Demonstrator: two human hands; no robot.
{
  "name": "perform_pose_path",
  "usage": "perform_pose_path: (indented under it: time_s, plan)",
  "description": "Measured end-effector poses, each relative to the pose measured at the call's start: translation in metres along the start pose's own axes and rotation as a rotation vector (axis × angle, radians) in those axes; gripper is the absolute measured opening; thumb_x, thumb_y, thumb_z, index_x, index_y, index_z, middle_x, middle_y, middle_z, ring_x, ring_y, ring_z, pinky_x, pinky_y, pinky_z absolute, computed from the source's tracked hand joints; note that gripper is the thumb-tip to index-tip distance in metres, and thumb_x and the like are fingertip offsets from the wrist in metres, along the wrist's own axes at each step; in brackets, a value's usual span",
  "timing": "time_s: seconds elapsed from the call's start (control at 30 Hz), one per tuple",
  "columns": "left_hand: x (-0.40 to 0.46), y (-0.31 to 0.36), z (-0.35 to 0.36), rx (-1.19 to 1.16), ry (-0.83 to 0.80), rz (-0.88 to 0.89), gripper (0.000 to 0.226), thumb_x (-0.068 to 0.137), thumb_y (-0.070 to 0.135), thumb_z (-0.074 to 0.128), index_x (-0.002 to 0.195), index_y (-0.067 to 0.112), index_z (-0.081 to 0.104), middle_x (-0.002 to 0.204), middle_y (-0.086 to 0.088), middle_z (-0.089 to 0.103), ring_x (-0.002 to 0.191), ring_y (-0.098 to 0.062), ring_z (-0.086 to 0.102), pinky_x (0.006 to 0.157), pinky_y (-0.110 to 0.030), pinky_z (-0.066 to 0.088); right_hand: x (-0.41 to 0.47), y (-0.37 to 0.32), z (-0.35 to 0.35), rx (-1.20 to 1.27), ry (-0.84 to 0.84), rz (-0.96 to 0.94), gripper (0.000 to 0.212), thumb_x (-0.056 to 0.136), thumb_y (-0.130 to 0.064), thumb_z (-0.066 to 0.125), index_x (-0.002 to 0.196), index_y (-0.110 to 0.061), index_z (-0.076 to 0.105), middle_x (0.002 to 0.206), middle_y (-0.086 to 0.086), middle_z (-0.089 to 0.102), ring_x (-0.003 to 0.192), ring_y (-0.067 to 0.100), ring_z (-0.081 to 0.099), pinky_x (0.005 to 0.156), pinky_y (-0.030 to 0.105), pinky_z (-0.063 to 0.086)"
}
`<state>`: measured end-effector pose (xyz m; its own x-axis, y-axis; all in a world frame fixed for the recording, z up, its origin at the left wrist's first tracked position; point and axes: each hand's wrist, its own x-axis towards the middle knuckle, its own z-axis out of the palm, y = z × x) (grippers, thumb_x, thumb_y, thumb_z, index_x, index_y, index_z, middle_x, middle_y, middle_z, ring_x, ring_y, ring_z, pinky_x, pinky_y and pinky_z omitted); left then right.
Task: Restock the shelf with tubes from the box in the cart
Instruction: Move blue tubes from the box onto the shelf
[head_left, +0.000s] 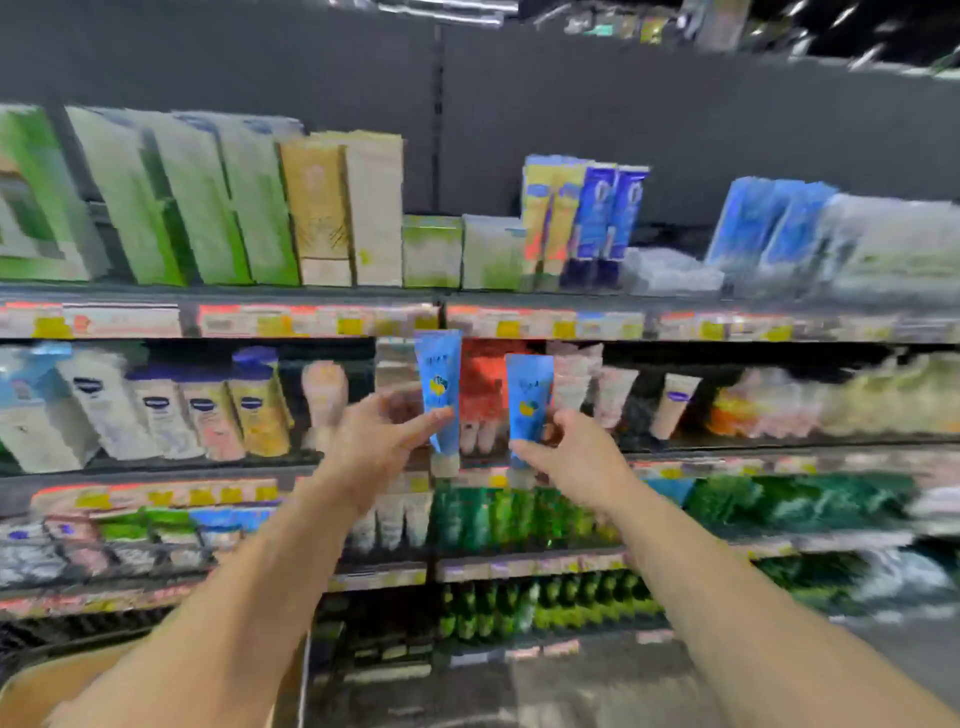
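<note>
Blurred, seemingly stocked shelf (311, 467), dark backboard (675, 114).

Two blue tubes (439, 389) (527, 402) with a yellow-and-green emblem each, red tubes (483, 387) behind them, green bottles (524, 512) on the shelf below, green-and-white cartons (171, 202) on the top shelf, yellow-and-red price labels (311, 323) along the dark shelf edges.

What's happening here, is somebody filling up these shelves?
Yes. A person is holding two blue plastic tubes up to a shop shelf. The left hand grips one blue tube, and the right hand grips the other blue tube. Both are raised in front of the middle shelf, not yet set down.
</note>
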<state>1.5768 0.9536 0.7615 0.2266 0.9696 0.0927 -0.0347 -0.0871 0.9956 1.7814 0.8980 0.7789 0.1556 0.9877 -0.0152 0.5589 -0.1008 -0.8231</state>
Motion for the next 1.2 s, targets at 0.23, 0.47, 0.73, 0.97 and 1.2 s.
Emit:
perform_pose_path:
  time_s: [0.23, 0.47, 0.73, 0.97, 1.2]
  plan:
    - [0.025, 0.059, 0.167, -0.035, -0.151, 0.120, 0.013, 0.080, 0.018, 0.076, 0.090, 0.012, 0.071, 0.077, -0.009, 0.072, 0.060, -0.016, 0.060, 0.046, -0.020, 0.044, -0.047, 0.051, -0.165, 0.040, 0.262, 0.024, 0.019, 0.082, -0.029, 0.073, 0.093, -0.020, 0.061, 0.082, 0.000, 0.064, 0.071, 0.014, 0.056, 0.072, 0.034, 0.051]
    - [0.075, 0.094, 0.251, 0.009, -0.171, 0.155, 0.019, 0.089, 0.017, 0.068, 0.108, 0.016, 0.068, 0.094, 0.002, 0.074, 0.073, -0.006, 0.069, 0.056, -0.017, 0.050, -0.053, 0.103, -0.240, 0.138, 0.326, 0.074, 0.017, 0.085, -0.021, 0.071, 0.101, -0.022, 0.063, 0.092, 0.003, 0.069, 0.073, 0.012, 0.064, 0.068, 0.031, 0.055]
    - [0.175, 0.098, 0.329, -0.019, -0.140, 0.190, 0.021, 0.089, 0.019, 0.068, 0.109, 0.013, 0.068, 0.101, -0.002, 0.074, 0.090, -0.015, 0.072, 0.083, -0.037, 0.058, 0.021, 0.141, -0.303, 0.155, 0.375, 0.088, 0.020, 0.085, -0.022, 0.071, 0.103, -0.022, 0.062, 0.091, -0.001, 0.067, 0.071, 0.013, 0.066, 0.065, 0.028, 0.055]
    - [0.271, 0.110, 0.391, 0.019, -0.027, 0.246, 0.009, 0.085, 0.014, 0.072, 0.090, 0.021, 0.070, 0.085, 0.008, 0.072, 0.068, -0.002, 0.068, 0.055, -0.020, 0.054, 0.100, 0.153, -0.366, 0.105, 0.490, 0.046, 0.017, 0.082, -0.027, 0.074, 0.096, -0.028, 0.065, 0.085, -0.008, 0.069, 0.079, 0.011, 0.067, 0.074, 0.032, 0.056]
    - [0.320, 0.101, 0.443, 0.208, -0.008, 0.315, 0.007, 0.084, 0.018, 0.072, 0.083, 0.024, 0.072, 0.083, 0.007, 0.073, 0.079, -0.010, 0.069, 0.075, -0.030, 0.057, 0.155, 0.163, -0.399, 0.180, 0.469, -0.002, 0.017, 0.084, -0.028, 0.073, 0.099, -0.028, 0.066, 0.087, -0.010, 0.071, 0.083, 0.009, 0.068, 0.082, 0.035, 0.057]
